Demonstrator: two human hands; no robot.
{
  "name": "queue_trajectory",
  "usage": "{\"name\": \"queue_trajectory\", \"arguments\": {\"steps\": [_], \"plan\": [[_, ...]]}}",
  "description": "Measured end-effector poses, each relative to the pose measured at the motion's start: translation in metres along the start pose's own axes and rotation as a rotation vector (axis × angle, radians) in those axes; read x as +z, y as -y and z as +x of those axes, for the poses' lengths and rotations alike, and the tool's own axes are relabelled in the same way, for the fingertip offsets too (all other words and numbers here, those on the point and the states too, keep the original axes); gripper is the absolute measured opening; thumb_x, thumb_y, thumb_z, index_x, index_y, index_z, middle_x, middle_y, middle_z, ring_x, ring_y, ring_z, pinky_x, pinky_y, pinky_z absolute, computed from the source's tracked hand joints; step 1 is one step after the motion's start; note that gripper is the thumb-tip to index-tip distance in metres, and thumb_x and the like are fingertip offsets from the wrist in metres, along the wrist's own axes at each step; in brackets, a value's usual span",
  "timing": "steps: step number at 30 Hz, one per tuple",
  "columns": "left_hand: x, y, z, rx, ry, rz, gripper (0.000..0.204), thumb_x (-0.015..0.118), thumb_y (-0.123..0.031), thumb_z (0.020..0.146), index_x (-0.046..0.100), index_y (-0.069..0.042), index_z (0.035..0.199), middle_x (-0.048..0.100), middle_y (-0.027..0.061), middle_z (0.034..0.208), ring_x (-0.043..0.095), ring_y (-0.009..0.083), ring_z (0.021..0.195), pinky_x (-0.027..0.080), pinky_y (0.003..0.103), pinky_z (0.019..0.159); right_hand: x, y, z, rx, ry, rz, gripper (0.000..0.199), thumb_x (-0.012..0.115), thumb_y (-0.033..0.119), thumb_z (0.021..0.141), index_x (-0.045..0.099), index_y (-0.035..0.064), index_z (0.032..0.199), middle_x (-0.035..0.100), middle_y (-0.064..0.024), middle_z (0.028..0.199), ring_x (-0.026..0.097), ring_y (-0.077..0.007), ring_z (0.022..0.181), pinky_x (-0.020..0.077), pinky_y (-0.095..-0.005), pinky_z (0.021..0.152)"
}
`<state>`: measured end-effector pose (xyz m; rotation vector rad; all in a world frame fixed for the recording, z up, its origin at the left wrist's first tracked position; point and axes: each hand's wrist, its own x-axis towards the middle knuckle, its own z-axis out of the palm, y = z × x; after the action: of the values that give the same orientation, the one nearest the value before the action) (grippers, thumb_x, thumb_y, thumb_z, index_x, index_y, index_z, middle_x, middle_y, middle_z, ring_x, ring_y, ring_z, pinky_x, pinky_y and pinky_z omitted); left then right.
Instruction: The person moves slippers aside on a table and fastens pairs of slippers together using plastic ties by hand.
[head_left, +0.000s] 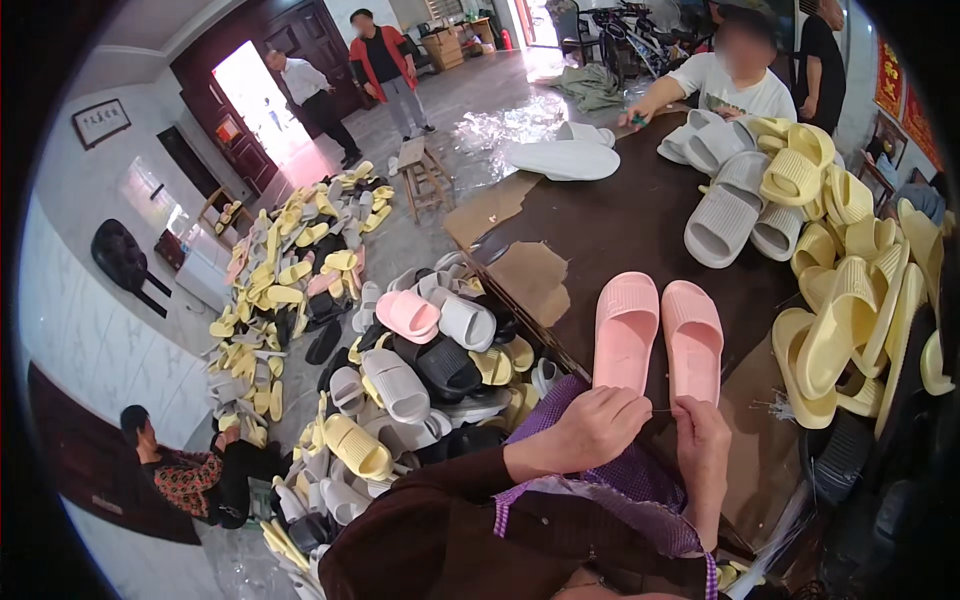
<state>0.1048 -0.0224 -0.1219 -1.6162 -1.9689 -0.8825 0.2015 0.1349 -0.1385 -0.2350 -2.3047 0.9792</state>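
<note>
Two pink slippers (628, 330) lie side by side on the brown table, toes pointing away from me. At the left slipper's heel, my left hand (603, 425) is closed in a pinch. My right hand (703, 432) is also pinched, at the heel of the right slipper (692, 335). A thin strand (661, 409) seems to run between my fingertips; its kind is too fine to make out. My fingers partly hide both heels.
Yellow slippers (840, 325) and grey slippers (725, 210) are heaped along the table's (560, 235) right side. White slippers (567, 160) lie at its far edge, near a seated person (735, 85). Mixed slippers (400, 385) cover the floor at left, near a wooden stool (422, 175).
</note>
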Motion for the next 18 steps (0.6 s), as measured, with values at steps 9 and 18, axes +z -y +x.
{"name": "queue_trajectory", "arguments": {"steps": [9, 18], "plan": [[-0.003, 0.001, -0.014, 0.025, -0.073, -0.132, 0.017, 0.066, -0.004, 0.069, 0.057, 0.001, 0.083, 0.055, 0.0085, 0.078, 0.055, 0.0225, 0.067, 0.046, 0.031, 0.06, -0.034, 0.031, 0.007, -0.113, 0.073, -0.156, 0.012, 0.06, -0.004, 0.071, 0.059, 0.001, 0.082, 0.055, -0.0152, 0.07, 0.056, -0.0326, 0.066, 0.0438, -0.0391, 0.058], [0.012, 0.009, -0.018, 0.061, 0.122, -0.142, 0.014, 0.064, -0.004, 0.067, 0.058, -0.003, 0.079, 0.053, 0.006, 0.068, 0.055, 0.0211, 0.06, 0.044, 0.032, 0.053, -0.034, 0.001, 0.014, -0.161, 0.307, -0.212, 0.006, 0.06, 0.003, 0.072, 0.058, 0.0016, 0.079, 0.055, -0.015, 0.073, 0.056, -0.034, 0.07, 0.0445, -0.0397, 0.062]]}}
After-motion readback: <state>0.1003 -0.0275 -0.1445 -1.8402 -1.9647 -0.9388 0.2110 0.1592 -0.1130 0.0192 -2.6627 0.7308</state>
